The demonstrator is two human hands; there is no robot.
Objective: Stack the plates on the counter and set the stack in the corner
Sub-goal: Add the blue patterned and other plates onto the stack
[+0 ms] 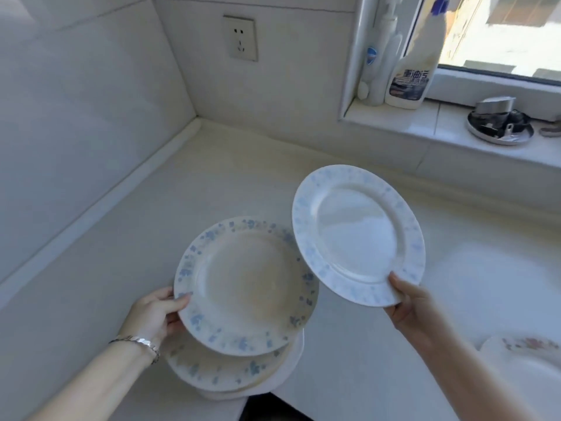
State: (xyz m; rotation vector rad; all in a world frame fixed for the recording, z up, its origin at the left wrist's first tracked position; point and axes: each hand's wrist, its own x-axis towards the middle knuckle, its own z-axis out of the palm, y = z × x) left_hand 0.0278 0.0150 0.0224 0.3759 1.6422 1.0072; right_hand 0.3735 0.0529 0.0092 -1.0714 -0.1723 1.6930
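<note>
**White plates in both hands over the counter**

Porcelain, blue-flowered rims. Left hand (156, 311) clamped the left rim of a tilted plate (246, 287), thumb on top, fingers under. That plate sat over the stack (230, 372) at the counter (127, 238) front edge (whether touching it, unclear). Right hand (409, 302) pinched the near rim of a second plate (358, 235), raised and tilted, just right of the first. Back-left corner of the counter was bare. Another flowered plate (525, 350) lay at the right edge. Bracelet (139, 344) on left wrist.
</note>
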